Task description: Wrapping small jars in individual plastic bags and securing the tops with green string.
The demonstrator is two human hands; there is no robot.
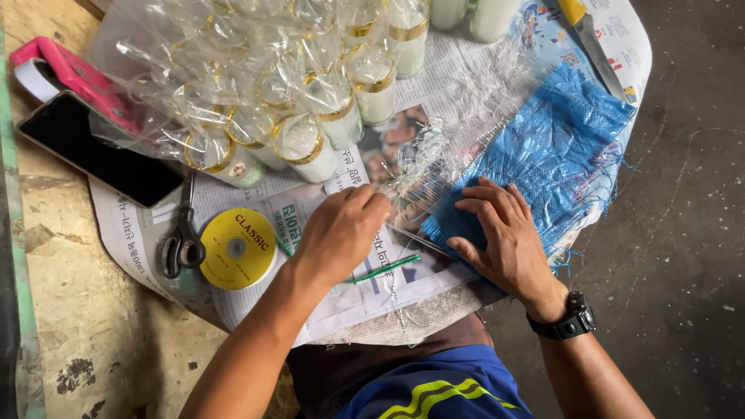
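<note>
Seen from above, over newspaper (310,209) spread on a worn table (85,334). Left hand (341,233) curled, fingertips pinched on a thin strand near the frayed clear edge of a blue woven sack (559,147); exactly what sits between the fingertips, cannot tell. Right hand (500,229) flat on the sack, fingers spread and relaxed, pressing the blue part down, grasping nothing. Black watch (570,318) on the right wrist. Sack lying on the right side of the newspaper, one edge hanging over the table side. Green pen (388,269) just below the left hand, on the paper. Yellow ribbon spool (237,248) to the left of that hand, with scissors (182,237) touching beside it. Above, a heap of white jars (310,132) with gold bands, wrapped in clear plastic. Far left, a dark phone (101,151) near a pink case (74,74). Knife (590,39) at the top right.
</note>
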